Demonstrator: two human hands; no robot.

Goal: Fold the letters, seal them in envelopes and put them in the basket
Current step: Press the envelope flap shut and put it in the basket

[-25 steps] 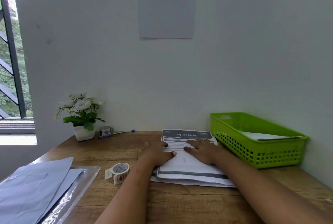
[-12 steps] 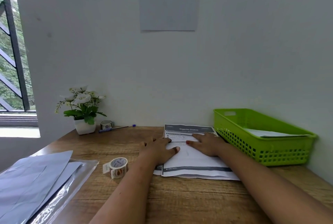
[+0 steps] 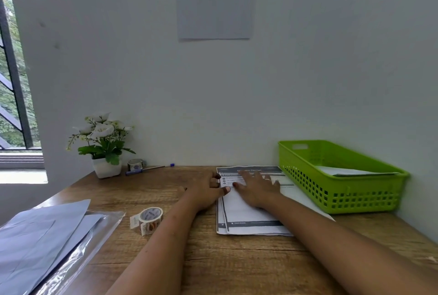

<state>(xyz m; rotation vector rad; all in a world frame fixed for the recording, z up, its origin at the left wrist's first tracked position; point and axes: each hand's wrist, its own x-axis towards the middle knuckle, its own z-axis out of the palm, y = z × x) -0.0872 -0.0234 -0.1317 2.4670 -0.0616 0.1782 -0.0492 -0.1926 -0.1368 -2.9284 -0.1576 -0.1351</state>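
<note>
Head view: both hands, left and right, press flat, grip open, on letters.

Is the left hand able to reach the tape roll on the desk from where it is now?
Probably yes. The left hand rests at the left edge of the letters, and the tape roll stands just to its left, nearer the person. Only bare wooden desk lies between them.

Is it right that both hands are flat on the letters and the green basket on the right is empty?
Not quite. The head view shows the green basket already holds white paper. The rest stands: left hand and right hand rest on the letters.
</note>
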